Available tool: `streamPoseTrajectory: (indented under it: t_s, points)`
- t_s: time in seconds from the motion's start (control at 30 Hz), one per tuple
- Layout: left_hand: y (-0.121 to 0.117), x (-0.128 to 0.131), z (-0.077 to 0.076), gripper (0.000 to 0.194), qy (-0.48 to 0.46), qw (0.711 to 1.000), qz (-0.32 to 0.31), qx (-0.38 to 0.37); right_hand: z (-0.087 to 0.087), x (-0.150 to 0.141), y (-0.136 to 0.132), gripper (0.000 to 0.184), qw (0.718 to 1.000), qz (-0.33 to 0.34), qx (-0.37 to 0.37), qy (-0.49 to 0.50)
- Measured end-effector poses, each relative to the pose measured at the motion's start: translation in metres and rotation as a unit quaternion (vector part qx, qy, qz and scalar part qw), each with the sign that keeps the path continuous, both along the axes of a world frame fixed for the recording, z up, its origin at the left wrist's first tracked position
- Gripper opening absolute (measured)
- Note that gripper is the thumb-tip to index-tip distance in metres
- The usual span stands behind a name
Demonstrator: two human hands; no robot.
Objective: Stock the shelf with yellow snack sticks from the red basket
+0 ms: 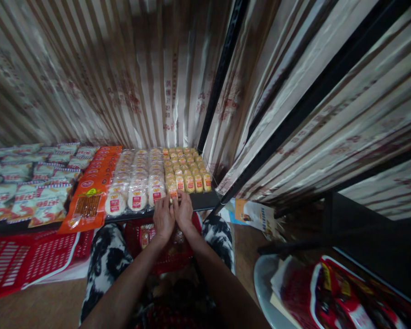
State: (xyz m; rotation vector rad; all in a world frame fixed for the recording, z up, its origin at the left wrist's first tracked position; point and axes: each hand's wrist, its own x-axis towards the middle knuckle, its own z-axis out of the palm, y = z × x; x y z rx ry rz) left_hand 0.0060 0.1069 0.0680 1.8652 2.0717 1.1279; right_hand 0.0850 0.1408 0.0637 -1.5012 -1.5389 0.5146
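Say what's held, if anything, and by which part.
Left hand and right hand are at the near end of a yellow snack packet; actual grip can't be told.

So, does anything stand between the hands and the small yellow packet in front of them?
Nothing visible does. The left hand and right hand both reach the yellow packet from its near side, fingertips apparently touching it. The similar packets lie beyond and to its right, not between.

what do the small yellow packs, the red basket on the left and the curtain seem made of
Yellow packs: probably glossy plastic wrap, from the shiny highlights. Red basket: likely smooth moulded plastic, with slotted walls. Curtain: thin, satiny sheeting, fabric or plastic, hanging in folds.
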Motion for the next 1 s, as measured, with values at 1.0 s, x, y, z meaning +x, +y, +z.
streamPoseTrajectory:
  t_s: [1.0]
  points:
    - [-0.002, -0.004, -0.009, 0.038, 0.051, 0.998, -0.020, 0.016, -0.004, 0.004, -0.014, 0.017, 0.998, 0.018, 0.008, 0.059]
